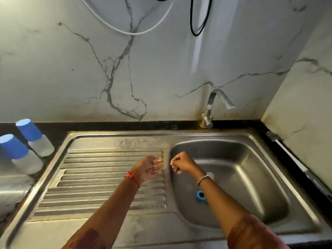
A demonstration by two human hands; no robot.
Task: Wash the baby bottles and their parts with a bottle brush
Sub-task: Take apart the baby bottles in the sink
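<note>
Baby bottles [35, 139], two clear ones with blue caps, stood on the black counter [107, 125] just left of the stainless-steel sink [115, 139]. In the sink's basin lay a small blue plastic ring [200, 194], partly hidden by the right forearm. Along the sink's right side lay a long white-handled bottle brush [294, 160]. The left hand [150, 168] hovered above the sink's ribbed drainboard [89, 177], fingers released and spread, holding nothing. The right hand [181, 163] hung over the basin's left rim, fingers clenched, nothing seen inside. A curved metal tap [213, 105] rose behind the sink
</note>
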